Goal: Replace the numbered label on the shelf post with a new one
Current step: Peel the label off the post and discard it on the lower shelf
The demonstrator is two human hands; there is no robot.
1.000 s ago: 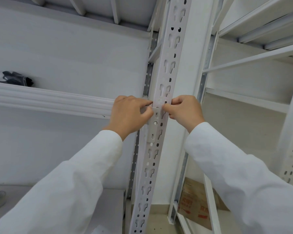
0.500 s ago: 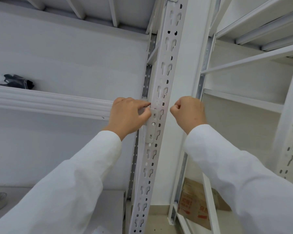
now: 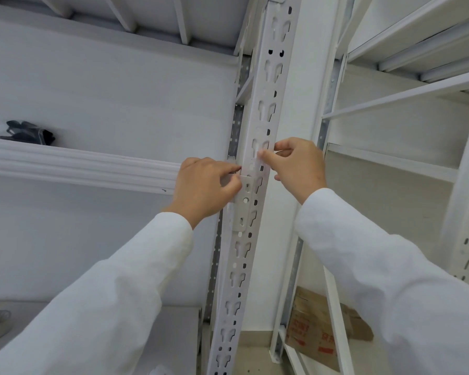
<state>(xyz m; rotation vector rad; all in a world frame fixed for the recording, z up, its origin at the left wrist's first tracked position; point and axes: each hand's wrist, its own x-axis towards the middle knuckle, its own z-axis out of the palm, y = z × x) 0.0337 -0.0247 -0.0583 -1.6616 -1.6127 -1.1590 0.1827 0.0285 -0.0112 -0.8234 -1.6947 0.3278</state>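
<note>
The white perforated shelf post (image 3: 237, 266) runs up the middle of the head view. A pale label (image 3: 251, 171), almost the post's colour, lies on its front face at hand height; no number is readable on it. My left hand (image 3: 205, 188) pinches the label's left edge between thumb and forefinger. My right hand (image 3: 299, 166) is at the post's right side, slightly higher. Its thumb tip presses on the label's upper part and its forefinger curls just above.
A white shelf beam (image 3: 79, 166) runs off to the left, with a dark bundle (image 3: 25, 132) on that shelf. More white racking (image 3: 390, 98) stands to the right. A cardboard box (image 3: 317, 328) lies on the floor. A grey surface (image 3: 173, 336) sits low on the left.
My right hand let go and pulled away from the post as a fist, then came back and now presses higher up on the post. My left hand has kept its pinch.
</note>
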